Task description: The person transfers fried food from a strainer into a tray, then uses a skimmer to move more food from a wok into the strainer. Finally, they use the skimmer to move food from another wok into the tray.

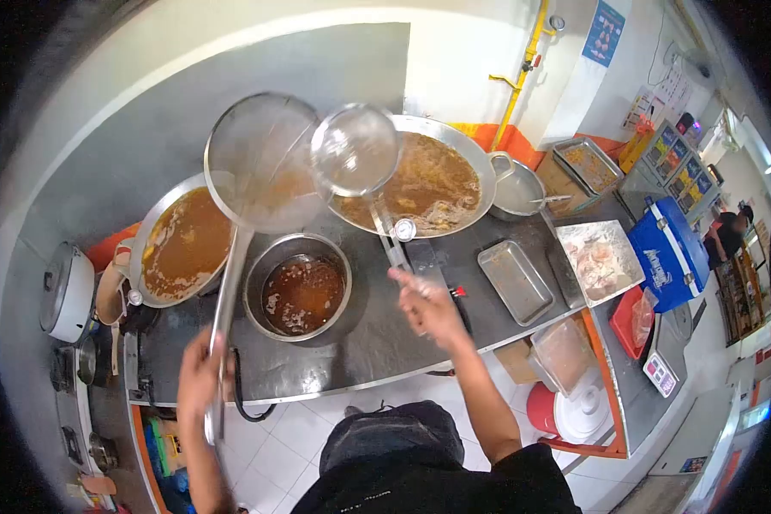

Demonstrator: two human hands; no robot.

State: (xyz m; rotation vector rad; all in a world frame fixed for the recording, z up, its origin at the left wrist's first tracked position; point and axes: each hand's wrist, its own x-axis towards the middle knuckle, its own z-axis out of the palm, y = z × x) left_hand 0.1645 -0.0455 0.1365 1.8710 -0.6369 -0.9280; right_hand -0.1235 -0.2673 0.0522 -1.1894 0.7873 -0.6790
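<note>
My left hand (pixel 201 377) is closed round the long metal handle of a large round strainer (pixel 261 163), held up above the counter between the two oil pans. My right hand (pixel 428 308) grips the handle of a smaller mesh skimmer (pixel 355 150), whose head overlaps the left edge of the right pan (pixel 488 184). Brown bubbling oil (pixel 424 176) with pieces in it fills that pan. The left pan (pixel 137 248) also holds brown oil. Between them stands a deep steel pot (pixel 250 295) with dark liquid and floating crumbs.
Right of the pans are a steel bowl (pixel 518 190), an empty metal tray (pixel 516 283), a tray of floured pieces (pixel 595 257) and a blue cooler (pixel 668 253). A white rice cooker (pixel 67 291) stands far left. Another person (pixel 728 236) is in the right background.
</note>
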